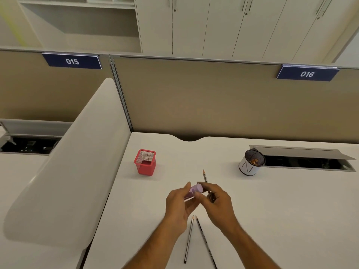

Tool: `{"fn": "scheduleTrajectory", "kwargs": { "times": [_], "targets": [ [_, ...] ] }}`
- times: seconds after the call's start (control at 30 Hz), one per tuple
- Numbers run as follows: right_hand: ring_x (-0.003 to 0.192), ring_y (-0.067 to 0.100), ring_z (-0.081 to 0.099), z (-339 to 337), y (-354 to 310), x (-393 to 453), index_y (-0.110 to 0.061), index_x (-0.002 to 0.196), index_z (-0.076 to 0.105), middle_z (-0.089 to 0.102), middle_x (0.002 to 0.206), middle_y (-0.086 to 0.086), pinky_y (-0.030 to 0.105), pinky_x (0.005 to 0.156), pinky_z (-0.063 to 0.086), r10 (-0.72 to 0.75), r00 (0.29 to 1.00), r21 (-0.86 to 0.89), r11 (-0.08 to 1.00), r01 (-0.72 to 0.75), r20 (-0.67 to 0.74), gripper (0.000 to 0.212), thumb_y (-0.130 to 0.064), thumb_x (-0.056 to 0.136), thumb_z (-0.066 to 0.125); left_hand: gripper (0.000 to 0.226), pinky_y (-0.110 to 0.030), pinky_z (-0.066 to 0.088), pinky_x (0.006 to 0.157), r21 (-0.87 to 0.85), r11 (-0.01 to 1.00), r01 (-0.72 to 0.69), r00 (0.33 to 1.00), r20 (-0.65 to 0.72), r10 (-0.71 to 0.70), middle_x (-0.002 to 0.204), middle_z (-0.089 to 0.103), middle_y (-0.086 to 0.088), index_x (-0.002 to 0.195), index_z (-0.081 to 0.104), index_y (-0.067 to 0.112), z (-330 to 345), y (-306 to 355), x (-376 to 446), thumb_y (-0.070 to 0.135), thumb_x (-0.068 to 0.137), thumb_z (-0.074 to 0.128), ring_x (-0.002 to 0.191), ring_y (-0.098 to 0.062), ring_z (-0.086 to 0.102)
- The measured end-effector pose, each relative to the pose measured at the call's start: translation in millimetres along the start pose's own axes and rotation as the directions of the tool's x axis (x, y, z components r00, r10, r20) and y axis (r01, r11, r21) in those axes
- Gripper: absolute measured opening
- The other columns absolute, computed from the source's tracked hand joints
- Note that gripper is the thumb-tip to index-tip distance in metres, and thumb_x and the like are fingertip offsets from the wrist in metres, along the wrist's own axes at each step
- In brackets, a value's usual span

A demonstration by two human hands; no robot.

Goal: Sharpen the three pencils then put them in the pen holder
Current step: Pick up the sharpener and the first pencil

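My left hand (179, 201) grips a small purple sharpener (195, 190) above the middle of the white desk (281, 210). My right hand (219, 202) holds a dark pencil (205, 178) whose sharpened tip points up and away, and its fingertips also touch the sharpener. Two more dark pencils (188, 239) (205, 239) lie side by side on the desk between my forearms, tips pointing away from me. A red mesh pen holder (145, 163) stands at the back left of the desk.
A round black mesh cup with a white paper wrap (250, 163) stands at the back right, with shavings inside. Behind it is an open cable tray (307, 162). A tan partition (213, 98) closes the desk's far edge. A white curved divider (68, 171) borders the left.
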State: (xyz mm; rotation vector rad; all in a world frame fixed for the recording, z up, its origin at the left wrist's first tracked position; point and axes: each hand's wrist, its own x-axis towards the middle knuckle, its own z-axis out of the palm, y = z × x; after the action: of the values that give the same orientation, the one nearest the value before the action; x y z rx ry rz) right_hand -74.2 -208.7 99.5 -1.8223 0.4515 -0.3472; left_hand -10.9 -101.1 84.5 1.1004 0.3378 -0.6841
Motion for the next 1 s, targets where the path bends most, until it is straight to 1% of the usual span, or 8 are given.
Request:
{"fn": "scheduleTrajectory", "kwargs": {
  "times": [0.07,0.17,0.27,0.4,0.57,0.7,0.9,1.0],
  "targets": [
    [0.073,0.002,0.06,-3,-2,2,-0.039,0.095,0.075,0.075,0.096,-0.013,0.019,0.067,0.046,0.033,0.999,0.056,0.998,-0.033,-0.007,0.02,-0.024,0.084,0.076,0.011,-0.034,0.059,0.078,0.283,0.931,-0.232,0.972,0.026,0.235,0.097,0.072,-0.003,0.097,0.066,0.018,-3,1,2,0.026,0.092,0.062,0.095,-0.022,0.069],
    [0.058,0.003,0.053,-7,-8,6,-0.029,0.096,0.077,0.076,0.084,-0.005,0.021,0.06,0.045,0.072,0.997,0.162,0.984,-0.071,-0.003,0.012,-0.026,0.084,0.076,0.016,-0.025,0.054,0.085,0.519,0.623,-0.585,0.811,0.359,0.463,0.105,0.07,0.009,0.106,0.065,0.028,-11,7,2,0.025,0.09,0.061,0.102,-0.014,0.064],
    [0.055,0.003,0.053,-11,-11,8,-0.026,0.096,0.079,0.075,0.078,-0.005,0.018,0.057,0.042,0.105,0.994,0.251,0.962,-0.104,0.008,0.013,-0.022,0.085,0.075,0.042,-0.017,0.052,0.086,0.592,0.384,-0.708,0.703,0.54,0.464,0.117,0.066,0.012,0.123,0.06,0.026,-17,13,5,0.03,0.083,0.069,0.105,-0.007,0.061],
    [0.057,0.001,0.057,-9,-9,10,-0.027,0.099,0.079,0.078,0.087,0.0,0.021,0.06,0.044,0.123,0.992,0.213,0.969,-0.122,0.007,0.018,-0.029,0.081,0.077,0.044,-0.022,0.055,0.087,0.621,0.178,-0.763,0.594,0.566,0.572,0.115,0.07,0.005,0.125,0.062,0.02,-15,15,9,0.041,0.086,0.064,0.101,-0.006,0.065],
    [0.051,0.003,0.051,-9,-12,12,-0.025,0.095,0.08,0.072,0.072,-0.004,0.017,0.055,0.038,0.159,0.987,0.251,0.955,-0.16,0.025,0.016,-0.034,0.084,0.072,0.037,-0.027,0.056,0.088,0.601,0.124,-0.79,0.531,0.568,0.629,0.115,0.07,0.003,0.121,0.064,0.019,-9,16,8,0.034,0.087,0.062,0.104,-0.008,0.065],
    [0.051,0.018,0.029,-17,-12,18,-0.013,0.084,0.079,0.044,0.05,0.0,0.028,0.047,0.023,0.214,0.976,0.289,0.933,-0.216,0.039,0.032,-0.039,0.091,0.062,0.036,-0.027,0.055,0.088,0.57,0.138,-0.81,0.524,0.596,0.609,0.114,0.07,0.006,0.12,0.065,0.018,-10,18,9,0.027,0.085,0.067,0.103,-0.006,0.064],
    [0.052,0.016,0.044,-26,-15,25,-0.018,0.095,0.078,0.069,0.073,0.003,0.028,0.048,0.037,0.283,0.953,0.247,0.921,-0.302,0.109,0.031,-0.035,0.099,0.052,0.031,-0.014,0.051,0.084,0.547,0.212,-0.81,0.545,0.568,0.616,0.109,0.068,0.011,0.117,0.066,0.021,-8,19,7,0.019,0.086,0.066,0.099,-0.002,0.063],
    [0.053,0.014,0.047,-33,-9,27,-0.025,0.098,0.074,0.074,0.099,0.003,0.027,0.048,0.038,0.271,0.959,0.159,0.947,-0.28,0.08,0.028,-0.01,0.098,0.051,0.024,-0.014,0.05,0.076,0.575,0.256,-0.777,0.592,0.53,0.606,0.103,0.068,0.009,0.111,0.066,0.024,-11,19,10,0.017,0.088,0.064,0.095,-0.008,0.062]
  ]
}}
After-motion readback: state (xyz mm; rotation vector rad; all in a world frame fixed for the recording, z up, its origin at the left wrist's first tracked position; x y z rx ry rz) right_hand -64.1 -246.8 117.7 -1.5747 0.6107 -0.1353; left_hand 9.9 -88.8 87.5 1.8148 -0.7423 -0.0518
